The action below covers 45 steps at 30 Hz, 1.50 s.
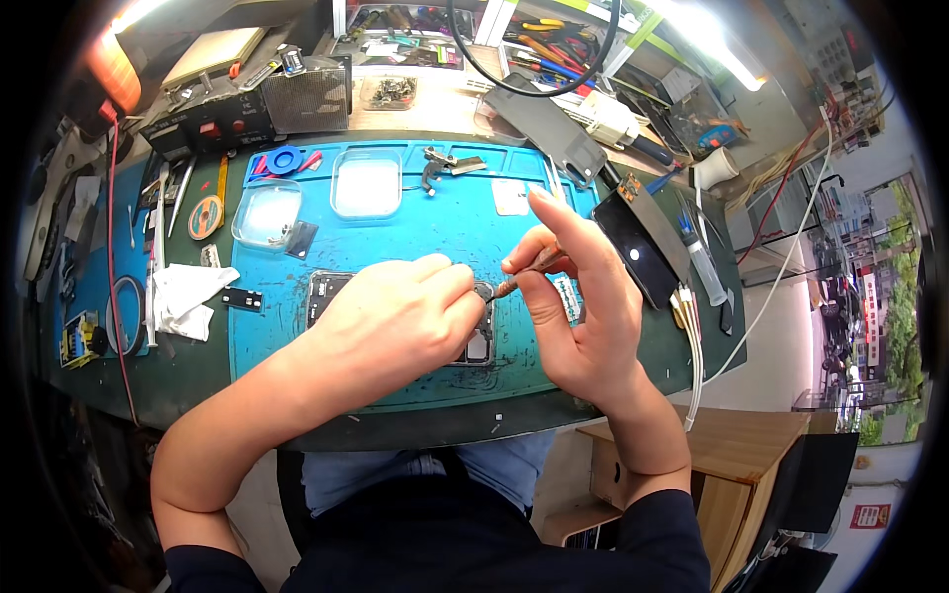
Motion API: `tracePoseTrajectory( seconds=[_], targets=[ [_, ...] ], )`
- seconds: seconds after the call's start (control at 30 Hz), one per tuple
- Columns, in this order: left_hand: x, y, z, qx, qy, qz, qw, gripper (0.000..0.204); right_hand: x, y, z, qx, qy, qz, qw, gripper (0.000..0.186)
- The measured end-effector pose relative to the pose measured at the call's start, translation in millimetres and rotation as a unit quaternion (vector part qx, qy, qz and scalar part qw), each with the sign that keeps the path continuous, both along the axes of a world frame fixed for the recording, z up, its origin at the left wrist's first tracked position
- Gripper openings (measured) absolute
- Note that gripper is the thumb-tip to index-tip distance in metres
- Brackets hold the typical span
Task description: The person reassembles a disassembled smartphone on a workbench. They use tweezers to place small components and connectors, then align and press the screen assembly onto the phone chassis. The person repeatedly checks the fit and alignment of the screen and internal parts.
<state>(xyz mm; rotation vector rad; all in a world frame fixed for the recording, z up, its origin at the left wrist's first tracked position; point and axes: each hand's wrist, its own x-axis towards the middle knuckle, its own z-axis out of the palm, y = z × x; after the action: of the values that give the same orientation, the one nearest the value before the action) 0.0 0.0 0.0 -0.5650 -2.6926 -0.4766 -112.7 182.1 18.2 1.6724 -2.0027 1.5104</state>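
An opened phone housing (326, 293) lies across the blue work mat (395, 237), its middle hidden under my left hand. My left hand (415, 308) is closed, with the fingers curled down at the phone's right part; what they pinch, if anything, is out of sight. In my right hand (588, 321) a slim brown tool (534, 268) is held between thumb and fingers. Its dark tip points down left to the phone's right end, near my left fingertips. Whether it touches is too small to tell. A small metal part (566, 298) lies on the mat beside my right hand.
Clear plastic boxes (367, 184) sit at the mat's back. A dark phone (633, 247) leans at right, with a syringe (702, 262) beside it. At left are a white cloth (193, 301) and a solder spool (206, 217). A black cable (534, 95) loops overhead.
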Motion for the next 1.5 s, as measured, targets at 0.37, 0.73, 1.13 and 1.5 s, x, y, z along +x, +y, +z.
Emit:
tracePoseTrajectory(
  seconds=[0.37,0.73,1.13,1.5],
  targets=[
    [-2.9,-23.1,7.2,0.265,-0.068,0.068,0.959,0.013,-0.5,2.4,2.1,0.023,-0.022,0.015,0.999,0.057],
    [-16.5,-85.7,2.2,0.087,0.065,0.212,0.971,0.017,3.6,11.4,18.3,0.056,0.054,-0.023,0.997,0.047],
    [-11.8,-26.4,23.2,0.392,-0.137,0.024,0.909,0.048,-0.5,4.8,12.5,0.043,-0.073,0.008,0.996,0.044],
    [-31.4,7.7,7.1,0.341,-0.107,0.012,0.934,0.036,-2.1,2.3,12.8,0.042,0.089,-0.031,0.995,0.043]
  ],
)
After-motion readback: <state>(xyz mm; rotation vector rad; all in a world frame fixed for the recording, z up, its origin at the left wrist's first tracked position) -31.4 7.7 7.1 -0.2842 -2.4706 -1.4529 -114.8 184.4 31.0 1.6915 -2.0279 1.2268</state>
